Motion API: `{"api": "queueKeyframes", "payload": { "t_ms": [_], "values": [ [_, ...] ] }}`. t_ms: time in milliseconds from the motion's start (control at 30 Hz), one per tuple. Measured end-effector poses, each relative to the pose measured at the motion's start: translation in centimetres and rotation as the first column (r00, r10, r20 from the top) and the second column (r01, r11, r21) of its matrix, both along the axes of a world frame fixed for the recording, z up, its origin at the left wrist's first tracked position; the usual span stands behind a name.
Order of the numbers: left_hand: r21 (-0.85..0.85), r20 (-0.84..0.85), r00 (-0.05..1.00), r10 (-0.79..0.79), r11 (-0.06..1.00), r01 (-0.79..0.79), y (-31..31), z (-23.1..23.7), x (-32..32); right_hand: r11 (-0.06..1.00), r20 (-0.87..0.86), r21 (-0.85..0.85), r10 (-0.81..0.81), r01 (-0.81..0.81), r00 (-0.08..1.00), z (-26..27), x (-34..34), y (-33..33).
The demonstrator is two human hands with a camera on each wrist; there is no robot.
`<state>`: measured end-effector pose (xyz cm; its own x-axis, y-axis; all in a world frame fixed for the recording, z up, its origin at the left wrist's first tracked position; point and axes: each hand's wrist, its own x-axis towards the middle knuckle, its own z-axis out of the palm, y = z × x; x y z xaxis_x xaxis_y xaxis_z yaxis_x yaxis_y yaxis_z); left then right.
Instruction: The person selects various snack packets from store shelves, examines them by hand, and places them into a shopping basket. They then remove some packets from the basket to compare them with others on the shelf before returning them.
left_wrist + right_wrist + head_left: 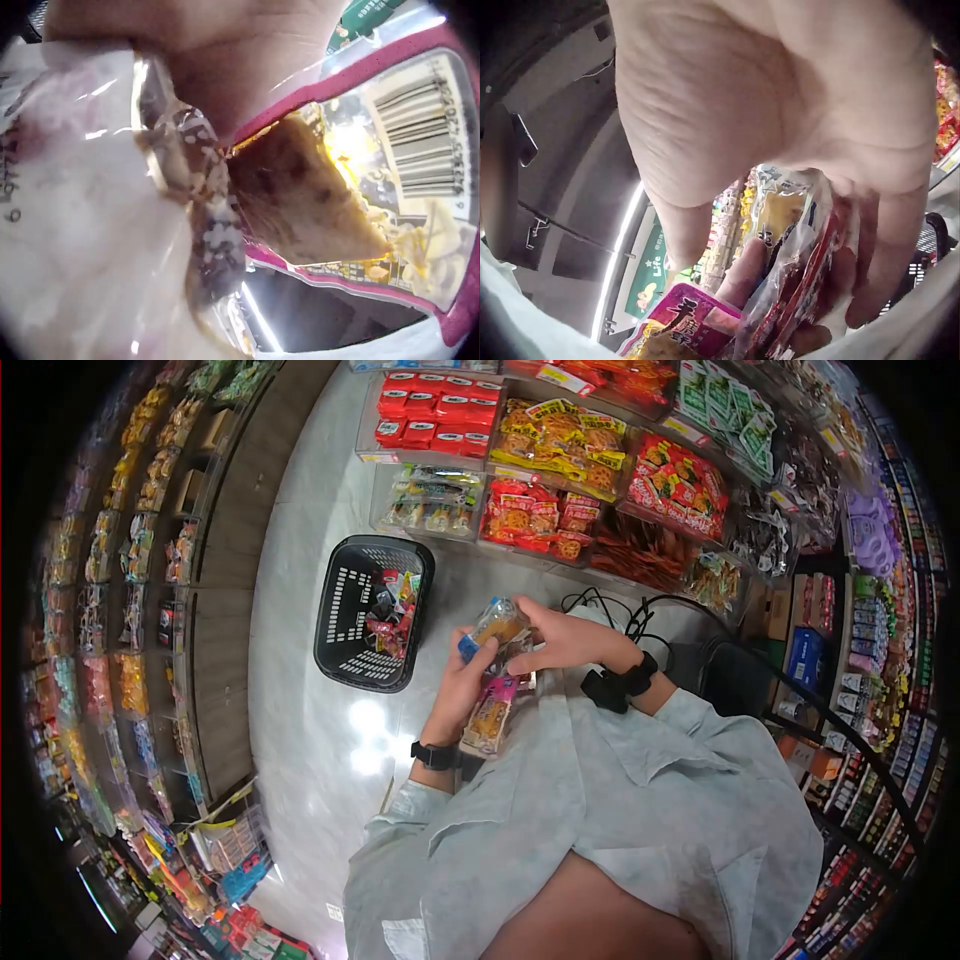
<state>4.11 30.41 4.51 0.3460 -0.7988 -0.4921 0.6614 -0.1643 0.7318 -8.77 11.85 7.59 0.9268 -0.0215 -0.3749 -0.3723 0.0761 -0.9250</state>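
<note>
In the head view both hands meet in front of the torso over a small bunch of snack packets. My left hand [456, 692] grips them from the left, its thumb lying across a clear packet [503, 625] with brown food inside. Below hangs a pink-edged packet [490, 718]; the left wrist view shows the barcode and a brown slab in a pink-bordered packet [307, 202]. My right hand [572, 640] holds the bunch from the right, fingers bent around its far side. Between the hands, a red-edged packet [814, 274] shows in the right wrist view.
A black shopping basket [425, 595] with several packets inside stands on the grey floor [290, 710], left of the hands. Bins of red packets [440, 405] and yellow packets [560, 440] line the shelf ahead. Tall snack shelves flank both sides; black cables [640, 622] run at the right.
</note>
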Motion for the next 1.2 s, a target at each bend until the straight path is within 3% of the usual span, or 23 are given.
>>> {"api": "queueKeyframes", "payload": {
  "t_ms": [133, 233, 333, 433, 533, 633, 733, 833, 933, 1200],
  "values": [
    [0.025, 0.019, 1.000, -0.015, 1.000, 0.015, -3.2, 2.4, -2.5, 0.998, 0.016, 0.024, -0.061, 0.061, 0.998, -0.3, -3.0, -1.8],
    [0.082, 0.089, 0.996, -0.013, 0.997, 0.006, -5.3, 2.5, -4.6, 0.990, -0.093, 0.107, -0.078, 0.088, 0.993, 0.3, -5.1, -3.1],
    [0.103, 0.194, 0.981, 0.009, 0.994, -0.029, -7.1, 2.5, -6.5, 0.902, -0.241, 0.366, -0.146, 0.229, 0.959, 2.3, -7.0, -4.8],
    [0.128, 0.260, 0.962, 0.083, 0.984, -0.120, -8.8, 2.1, -8.4, 0.862, -0.301, 0.425, -0.154, 0.277, 0.941, 3.0, -9.0, -5.7],
    [0.159, 0.394, 0.912, 0.113, 0.969, -0.188, -10.5, 2.0, -10.5, 0.834, -0.136, 0.538, -0.054, 0.120, 0.989, 1.8, -10.9, -6.5],
    [0.173, 0.426, 0.897, 0.122, 0.962, -0.213, -12.2, 2.9, -12.5, 0.777, -0.124, 0.627, 0.018, 0.064, 0.992, 1.7, -12.7, -8.6],
    [0.149, 0.425, 0.893, 0.148, 0.962, -0.230, -13.9, 3.0, -13.6, 0.739, -0.123, 0.650, -0.126, 0.176, 0.984, 1.2, -14.5, -9.1],
    [0.178, 0.452, 0.882, 0.134, 0.955, -0.236, -15.9, 3.7, -14.1, 0.813, -0.067, 0.548, -0.189, 0.195, 0.980, 1.1, -15.5, -9.9],
    [0.168, 0.435, 0.893, 0.119, 0.963, -0.210, -17.1, 3.3, -14.2, 0.875, -0.037, 0.431, -0.228, 0.221, 0.973, 1.0, -15.8, -10.4],
    [0.179, 0.311, 0.939, 0.147, 0.961, -0.209, -18.8, 3.1, -13.8, 0.854, -0.109, 0.435, -0.263, 0.284, 0.959, -0.6, -15.2, -12.2]
  ]
}}
